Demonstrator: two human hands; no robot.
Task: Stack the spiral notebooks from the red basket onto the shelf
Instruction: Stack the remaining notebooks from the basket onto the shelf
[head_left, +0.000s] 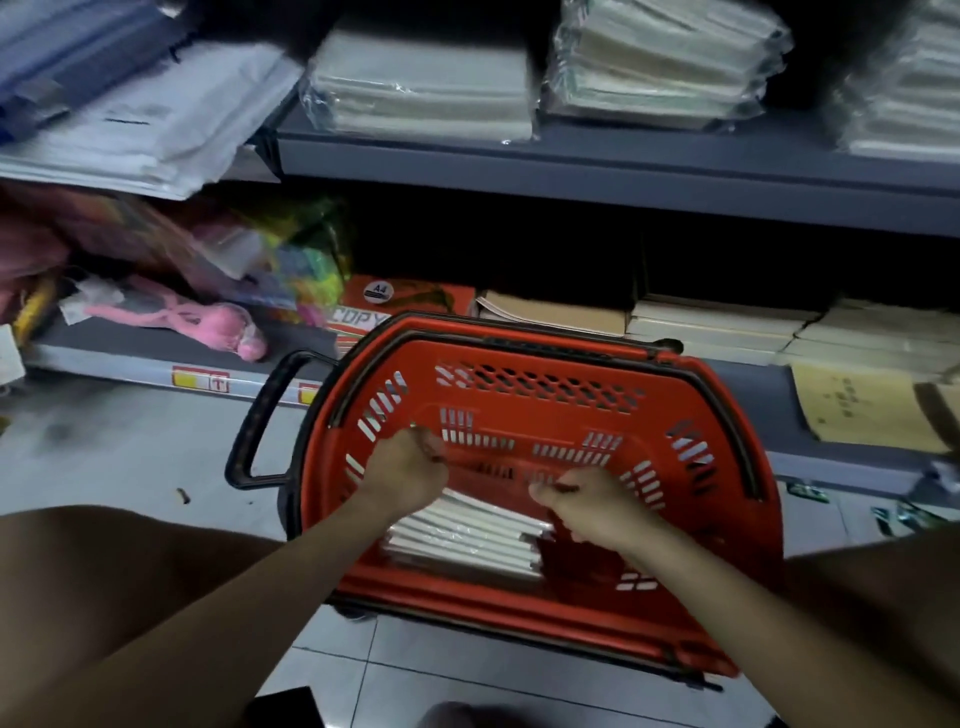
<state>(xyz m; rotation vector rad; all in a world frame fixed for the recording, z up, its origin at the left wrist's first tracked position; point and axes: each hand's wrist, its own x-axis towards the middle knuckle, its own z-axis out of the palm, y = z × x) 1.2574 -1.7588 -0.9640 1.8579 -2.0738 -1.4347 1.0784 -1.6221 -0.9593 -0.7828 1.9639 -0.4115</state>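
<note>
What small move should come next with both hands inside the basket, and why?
Probably lower both hands onto the notebooks and grip them. The left hand and right hand sit curled just above that stack on the floor of the red basket, apparently holding nothing.

A plastic-wrapped pack of spiral notebooks (462, 540) lies flat (white edges showing) in the red basket (540, 395) below the shelf (623, 161).

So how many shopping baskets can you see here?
1. A single red basket stands on the floor before the lower shelf, both hands reaching inside. Others could sit outside the frame.
</note>
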